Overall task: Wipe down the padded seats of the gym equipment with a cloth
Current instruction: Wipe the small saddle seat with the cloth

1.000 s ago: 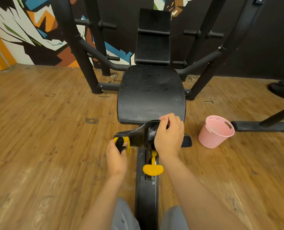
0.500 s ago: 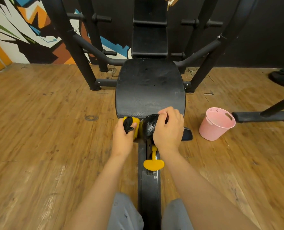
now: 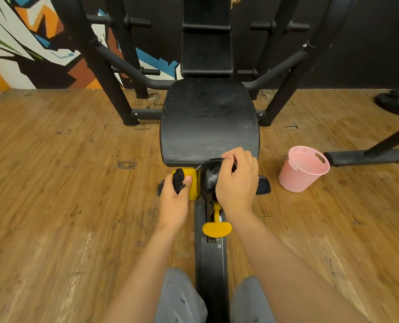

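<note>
Cloth (image 3: pixel 192 183) in left hand (image 3: pixel 174 201) — right hand (image 3: pixel 237 180) grips small pad (image 3: pixel 209 177) beside it.

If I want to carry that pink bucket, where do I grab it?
Probably at the rim, by the oval handle slot, reaching down from above. The pink bucket stands upright on the floor with its open mouth facing up, so your fingers can hook through the slot. Its wall looks smooth and widens toward the top, so squeezing the sides would likely slip.
</note>
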A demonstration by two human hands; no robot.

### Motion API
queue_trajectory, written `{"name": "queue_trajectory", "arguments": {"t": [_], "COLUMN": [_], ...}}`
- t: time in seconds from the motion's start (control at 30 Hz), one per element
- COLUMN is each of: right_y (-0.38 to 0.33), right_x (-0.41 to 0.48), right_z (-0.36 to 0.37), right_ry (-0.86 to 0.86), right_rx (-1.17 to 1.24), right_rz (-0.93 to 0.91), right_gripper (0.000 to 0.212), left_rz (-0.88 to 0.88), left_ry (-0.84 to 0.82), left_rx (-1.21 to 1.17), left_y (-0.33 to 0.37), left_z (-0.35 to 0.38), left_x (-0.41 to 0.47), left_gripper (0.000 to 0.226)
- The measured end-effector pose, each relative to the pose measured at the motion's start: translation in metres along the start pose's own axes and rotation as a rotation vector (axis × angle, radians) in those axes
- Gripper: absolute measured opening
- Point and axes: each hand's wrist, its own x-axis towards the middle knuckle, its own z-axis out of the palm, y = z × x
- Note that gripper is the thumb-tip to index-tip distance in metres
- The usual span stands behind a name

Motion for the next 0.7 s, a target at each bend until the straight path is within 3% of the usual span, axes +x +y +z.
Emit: {"name": "queue_trajectory", "arguments": {"t": [0.17, 0.27, 0.4, 0.7], "right_y": [-0.001, -0.001, -0.001, -0.001], "right_x": [-0.001, -0.001, -0.001, -0.002], "right_z": [0.000, 0.000, 0.001, 0.001], "right_ry": [0.011, 0.007, 0.020, 0.045], "right_rx": [0.013, 0.012, 0.021, 0.030], "right_rz": [0.005, 0.004, 0.002, 0.003], "right_gripper": [0.046, 0.045, 0.046, 0.030], "left_rz": [0.152, 0.015, -0.162, -0.271], "left_ry": [0.091, 0.230, 0.166, 0.022], "left_rx": [0.218, 0.182, 0.056, 0.046], "left_y": [-0.030, -0.050, -0.056, -0.094], "left_z": [-0.011, -0.026, -0.045, -0.070], "left_x": [0.002, 0.018, 0.043, 0.088], "left_gripper": [0.013, 0.020, 0.021, 0.023]}}
